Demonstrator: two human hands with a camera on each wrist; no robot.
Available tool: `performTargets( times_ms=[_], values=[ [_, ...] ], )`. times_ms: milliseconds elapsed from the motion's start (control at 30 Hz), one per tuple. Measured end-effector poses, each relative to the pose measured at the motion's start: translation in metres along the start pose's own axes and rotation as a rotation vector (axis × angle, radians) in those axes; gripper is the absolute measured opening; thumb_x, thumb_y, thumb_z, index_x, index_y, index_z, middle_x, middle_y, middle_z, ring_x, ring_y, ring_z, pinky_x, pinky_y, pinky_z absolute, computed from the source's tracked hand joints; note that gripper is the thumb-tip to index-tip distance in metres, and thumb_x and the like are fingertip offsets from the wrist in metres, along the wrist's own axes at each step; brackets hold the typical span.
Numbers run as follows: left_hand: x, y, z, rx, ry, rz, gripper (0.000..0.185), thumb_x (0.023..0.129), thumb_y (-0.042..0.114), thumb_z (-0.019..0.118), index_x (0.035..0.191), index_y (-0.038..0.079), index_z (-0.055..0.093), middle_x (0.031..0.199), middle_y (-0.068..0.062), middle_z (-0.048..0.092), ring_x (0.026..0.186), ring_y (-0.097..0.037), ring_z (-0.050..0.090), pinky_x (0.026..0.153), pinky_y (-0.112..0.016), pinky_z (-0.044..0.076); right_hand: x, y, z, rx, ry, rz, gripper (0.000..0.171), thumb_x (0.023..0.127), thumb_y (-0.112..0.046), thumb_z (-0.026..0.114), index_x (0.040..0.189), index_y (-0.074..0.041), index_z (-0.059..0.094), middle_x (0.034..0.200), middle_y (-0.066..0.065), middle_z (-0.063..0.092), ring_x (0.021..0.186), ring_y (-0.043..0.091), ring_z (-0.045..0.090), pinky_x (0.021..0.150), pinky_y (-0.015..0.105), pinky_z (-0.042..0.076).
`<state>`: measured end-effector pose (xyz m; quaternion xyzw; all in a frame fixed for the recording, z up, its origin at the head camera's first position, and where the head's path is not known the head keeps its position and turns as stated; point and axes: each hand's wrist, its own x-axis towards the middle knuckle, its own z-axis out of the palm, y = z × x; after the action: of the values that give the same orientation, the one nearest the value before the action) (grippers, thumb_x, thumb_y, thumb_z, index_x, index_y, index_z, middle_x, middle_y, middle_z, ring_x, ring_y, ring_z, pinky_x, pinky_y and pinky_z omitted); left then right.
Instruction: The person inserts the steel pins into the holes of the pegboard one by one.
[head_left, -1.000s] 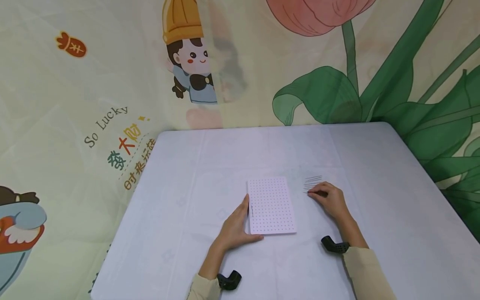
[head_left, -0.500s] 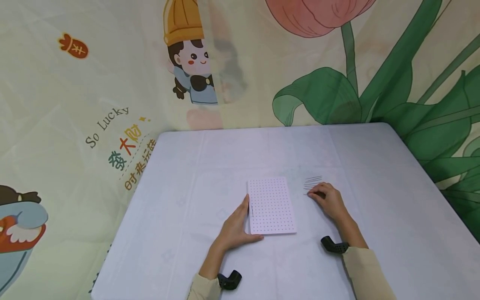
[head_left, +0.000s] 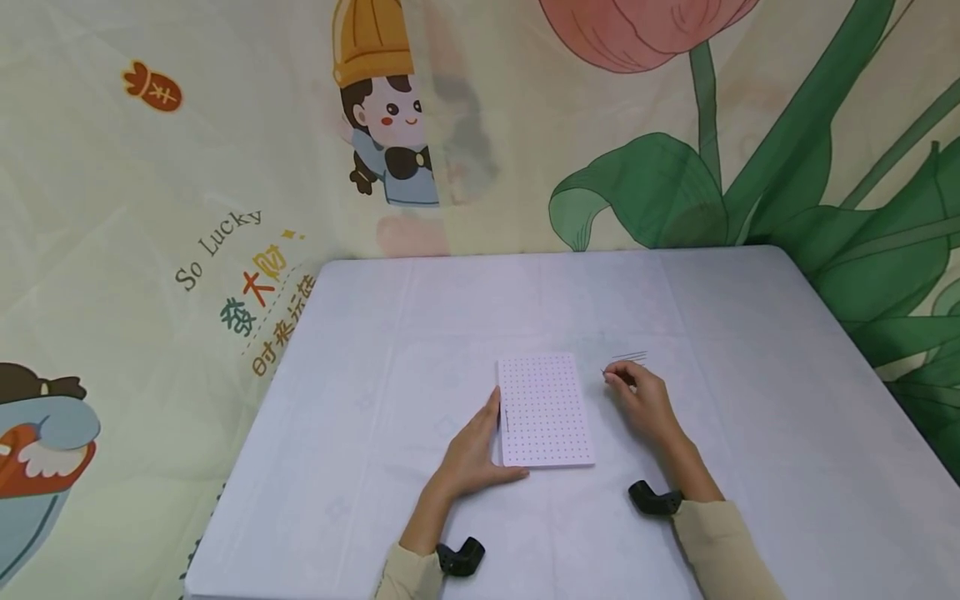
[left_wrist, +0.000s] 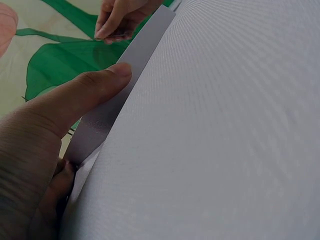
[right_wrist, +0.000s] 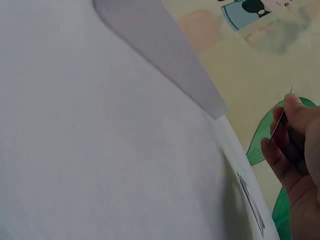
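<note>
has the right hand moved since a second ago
Yes. The right hand has lifted, pinching one needle, and shifted left toward the dotted board.

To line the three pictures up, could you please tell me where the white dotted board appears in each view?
Head view: the white dotted board lies at the table's middle, between both hands.
Left wrist view: its pale edge runs diagonally, under the left hand's thumb.
Right wrist view: it is the grey slab at top centre, seen edge-on.
Shared landmark: the white table.
</note>
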<state>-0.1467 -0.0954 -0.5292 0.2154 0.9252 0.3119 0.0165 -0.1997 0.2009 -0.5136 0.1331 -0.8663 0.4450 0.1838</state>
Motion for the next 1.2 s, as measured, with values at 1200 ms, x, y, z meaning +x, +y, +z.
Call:
performTargets(
  times_ms=[1200],
  values=[
    [-0.002,-0.004,-0.004,-0.054,0.020,0.055,0.121,0.064,0.059,0.074,0.149,0.010,0.003,0.150,-0.007,0.024,0.132,-0.020,0.031,0.098,-0.041,0.039,-0.005,-0.088,0.099,0.399,-0.188,-0.220,0.016,0.081,0.010,0.062,0.095,0.006,0.054,0.087,0.016,0.062,0.082,0.029,0.063,0.071,0.029,0.054]
  ],
)
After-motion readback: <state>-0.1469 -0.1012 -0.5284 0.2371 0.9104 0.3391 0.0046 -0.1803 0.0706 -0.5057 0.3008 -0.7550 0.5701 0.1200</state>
